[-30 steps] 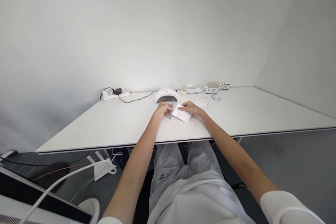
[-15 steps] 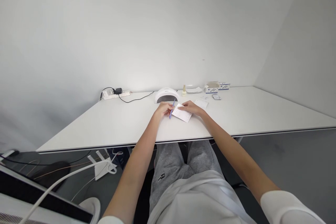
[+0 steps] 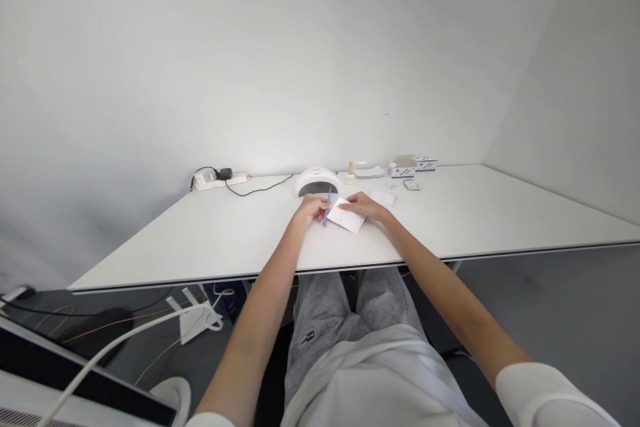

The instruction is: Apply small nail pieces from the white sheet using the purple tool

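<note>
My left hand [image 3: 314,206] is closed around slim purple tweezers [image 3: 326,215], held nearly upright with the thin tip pointing away from me. Close beside them, my right hand [image 3: 363,204] pinches a white sticker sheet [image 3: 351,219] dotted with small dark marks. The sheet is tilted, its left corner close to the tweezers; whether they touch I cannot tell. Just beyond my hands stands a white nail lamp [image 3: 319,177] with a dark arched opening. Past my right hand lies another white sheet [image 3: 384,197], flat on the table.
Behind are a nail polish bottle [image 3: 351,175], white papers [image 3: 369,172], an opened small box [image 3: 403,167], a second box [image 3: 427,164] and a small packet [image 3: 413,185]. A power strip [image 3: 220,180] with a black cable lies left on the white table [image 3: 210,233]. A router [image 3: 197,320] sits below.
The tweezers have turned slightly, so they stand more upright, their tip shifted a little left. Both hands and the sticker sheet have stayed almost in place.
</note>
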Motion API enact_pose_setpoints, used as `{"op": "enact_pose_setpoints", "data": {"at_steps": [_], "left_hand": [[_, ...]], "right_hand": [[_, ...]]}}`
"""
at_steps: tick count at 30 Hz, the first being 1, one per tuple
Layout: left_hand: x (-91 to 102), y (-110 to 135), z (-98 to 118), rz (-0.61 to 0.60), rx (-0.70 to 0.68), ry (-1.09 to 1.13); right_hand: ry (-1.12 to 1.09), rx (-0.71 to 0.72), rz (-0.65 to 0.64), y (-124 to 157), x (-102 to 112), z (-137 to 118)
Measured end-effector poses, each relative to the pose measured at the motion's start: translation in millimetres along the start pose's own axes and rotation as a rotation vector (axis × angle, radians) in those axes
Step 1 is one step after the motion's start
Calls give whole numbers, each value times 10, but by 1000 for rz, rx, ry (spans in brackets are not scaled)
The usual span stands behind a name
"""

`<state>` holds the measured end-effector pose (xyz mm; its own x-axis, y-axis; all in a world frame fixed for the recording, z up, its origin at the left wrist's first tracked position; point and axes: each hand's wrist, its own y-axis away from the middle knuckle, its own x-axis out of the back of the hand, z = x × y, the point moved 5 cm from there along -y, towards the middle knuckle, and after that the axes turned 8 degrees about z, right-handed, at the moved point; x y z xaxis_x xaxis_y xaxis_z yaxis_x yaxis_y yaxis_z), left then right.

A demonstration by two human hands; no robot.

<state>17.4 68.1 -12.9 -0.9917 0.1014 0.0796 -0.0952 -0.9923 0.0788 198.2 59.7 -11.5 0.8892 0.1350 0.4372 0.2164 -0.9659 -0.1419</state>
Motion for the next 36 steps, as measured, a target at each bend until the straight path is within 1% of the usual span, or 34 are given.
{"op": "enact_pose_setpoints", "data": {"at_steps": [6,11,16,22,29,36], "left_hand": [[17,-84,-52,29,3,48],[36,-99,-61,68,11,53],[53,-122,-77,96,26,72],[55,-98,-59,127,29,90],[54,-63,-39,142,34,95],[66,-88,-54,140,41,110]], "right_hand": [[7,4,6,2,-3,-7],[3,7,-4,19,-3,-22],[-27,-20,-16,11,-9,4],[-29,-27,-15,15,-12,-2],[-27,-31,-23,29,-18,-19],[-27,-24,-45,-10,-27,25]]}}
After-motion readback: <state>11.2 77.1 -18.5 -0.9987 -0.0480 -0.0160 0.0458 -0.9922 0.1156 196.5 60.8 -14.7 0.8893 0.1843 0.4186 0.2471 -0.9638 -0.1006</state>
